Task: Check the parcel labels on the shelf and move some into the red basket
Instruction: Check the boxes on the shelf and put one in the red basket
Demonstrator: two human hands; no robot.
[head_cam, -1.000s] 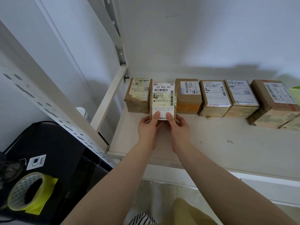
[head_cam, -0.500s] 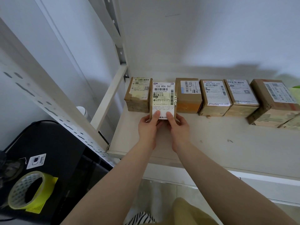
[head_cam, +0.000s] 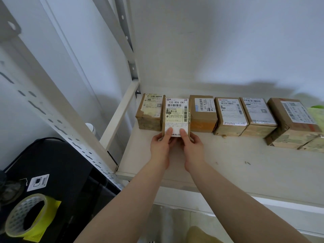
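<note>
Several brown cardboard parcels with white labels stand in a row along the back of the white shelf [head_cam: 228, 165]. The second parcel from the left [head_cam: 176, 114] is tilted up so its large white label faces me. My left hand [head_cam: 162, 148] and my right hand [head_cam: 192, 148] hold its lower edge, thumbs pressed on the label. To its left stands a worn parcel [head_cam: 150, 113], to its right an orange-taped parcel [head_cam: 203, 113]. The red basket is out of view.
Three more parcels [head_cam: 231, 116] [head_cam: 257, 116] [head_cam: 294, 123] continue to the right, then something green [head_cam: 317, 113] at the frame edge. A perforated white upright [head_cam: 52, 111] runs at the left. Below it lie a black case [head_cam: 57, 169] and a tape roll [head_cam: 24, 216].
Hardly anything: both hands keep the same grip on the tilted parcel, and the view has shifted only slightly.
</note>
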